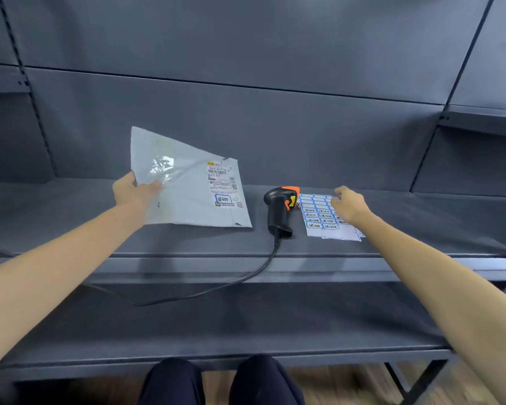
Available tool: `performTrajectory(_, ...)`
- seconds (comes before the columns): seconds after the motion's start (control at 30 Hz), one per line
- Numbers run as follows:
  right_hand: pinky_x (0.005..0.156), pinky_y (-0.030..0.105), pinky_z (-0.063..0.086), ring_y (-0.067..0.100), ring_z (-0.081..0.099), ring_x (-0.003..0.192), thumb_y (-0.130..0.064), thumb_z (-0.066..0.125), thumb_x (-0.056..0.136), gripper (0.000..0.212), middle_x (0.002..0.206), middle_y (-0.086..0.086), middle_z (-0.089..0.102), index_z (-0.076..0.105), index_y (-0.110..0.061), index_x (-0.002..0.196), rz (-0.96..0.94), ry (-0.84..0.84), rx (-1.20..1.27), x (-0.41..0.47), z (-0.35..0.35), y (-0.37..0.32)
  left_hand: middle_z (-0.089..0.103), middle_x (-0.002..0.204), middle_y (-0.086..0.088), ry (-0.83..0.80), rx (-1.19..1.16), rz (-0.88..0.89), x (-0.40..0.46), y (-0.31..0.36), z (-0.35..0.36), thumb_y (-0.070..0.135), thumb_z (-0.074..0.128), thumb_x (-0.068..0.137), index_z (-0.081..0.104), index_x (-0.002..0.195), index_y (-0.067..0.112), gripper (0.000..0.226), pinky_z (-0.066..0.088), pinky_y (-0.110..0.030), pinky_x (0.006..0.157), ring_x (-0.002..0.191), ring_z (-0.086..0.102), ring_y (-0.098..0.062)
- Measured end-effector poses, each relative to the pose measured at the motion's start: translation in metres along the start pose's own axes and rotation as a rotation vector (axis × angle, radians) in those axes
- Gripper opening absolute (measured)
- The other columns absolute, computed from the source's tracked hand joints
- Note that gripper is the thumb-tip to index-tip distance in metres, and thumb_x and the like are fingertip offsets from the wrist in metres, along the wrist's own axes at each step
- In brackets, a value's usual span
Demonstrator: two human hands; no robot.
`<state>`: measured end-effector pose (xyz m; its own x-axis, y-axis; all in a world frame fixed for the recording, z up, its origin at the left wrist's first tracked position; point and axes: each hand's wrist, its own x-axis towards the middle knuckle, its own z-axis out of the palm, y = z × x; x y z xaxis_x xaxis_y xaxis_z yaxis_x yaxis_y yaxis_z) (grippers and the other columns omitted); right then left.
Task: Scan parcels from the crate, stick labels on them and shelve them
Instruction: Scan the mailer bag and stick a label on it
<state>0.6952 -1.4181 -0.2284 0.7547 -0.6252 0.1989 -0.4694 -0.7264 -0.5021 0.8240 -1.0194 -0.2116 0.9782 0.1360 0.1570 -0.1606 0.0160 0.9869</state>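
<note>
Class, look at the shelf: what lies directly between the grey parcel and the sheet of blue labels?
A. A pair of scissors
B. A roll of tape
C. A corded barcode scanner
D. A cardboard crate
C: the black and orange barcode scanner lies on the shelf between the parcel and the label sheet.

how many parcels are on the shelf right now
1. A grey parcel stands tilted on the shelf, left of the scanner, its left edge held by the left hand. No others visible.

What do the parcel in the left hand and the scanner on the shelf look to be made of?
Parcel: thin grey-white plastic film, likely a poly mailer; it is glossy, with a bright crinkled glare patch, and flexes in the left hand. Scanner: hard matte black plastic with orange trim, probably moulded.
</note>
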Motion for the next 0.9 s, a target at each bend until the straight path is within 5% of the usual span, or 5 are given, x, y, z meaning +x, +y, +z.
performTrajectory(0.1, 0.099, 0.041, 0.039, 0.035, 0.045, 0.125, -0.017, 0.038, 0.098, 0.047, 0.142, 0.017, 0.045, 0.035, -0.007, 0.144, -0.054, 0.010, -0.095, -0.009, -0.009, 0.000, 0.062, 0.086, 0.010, -0.016, -0.077, -0.004, -0.006, 0.008, 0.002, 0.004, 0.067, 0.085, 0.059, 0.077, 0.026, 0.025, 0.052, -0.036, 0.088, 0.089, 0.059, -0.021)
performTrajectory(0.43, 0.104, 0.041, 0.034, 0.036, 0.041, 0.129, -0.014, 0.038, 0.096, 0.047, 0.144, 0.017, 0.041, 0.035, -0.003, 0.142, -0.011, 0.076, -0.271, -0.041, -0.055, 0.063, 0.065, 0.086, 0.010, -0.253, -0.220, -0.013, -0.067, 0.036, 0.085, 0.004, 0.068, 0.086, 0.061, 0.080, 0.025, 0.023, 0.053, -0.028, 0.073, 0.082, 0.063, -0.014)
performTrajectory(0.6, 0.112, 0.038, 0.025, 0.030, 0.030, 0.140, -0.017, 0.039, 0.099, 0.055, 0.154, 0.013, 0.029, 0.023, -0.006, 0.151, 0.074, 0.093, -0.309, -0.068, -0.083, 0.117, 0.067, 0.089, 0.006, -0.420, -0.232, -0.081, -0.112, 0.030, 0.143, 0.002, 0.068, 0.085, 0.062, 0.080, 0.022, 0.022, 0.055, -0.040, 0.087, 0.095, 0.066, -0.023)
performTrajectory(0.9, 0.098, 0.046, 0.042, 0.041, 0.049, 0.120, -0.014, 0.043, 0.090, 0.045, 0.135, 0.024, 0.050, 0.043, -0.004, 0.134, 0.299, 0.143, -0.350, -0.146, -0.124, 0.245, 0.063, 0.088, 0.004, -0.670, -0.166, -0.172, -0.211, -0.004, 0.221, 0.004, 0.069, 0.085, 0.062, 0.102, 0.016, 0.022, 0.053, -0.033, 0.080, 0.084, 0.062, -0.018)
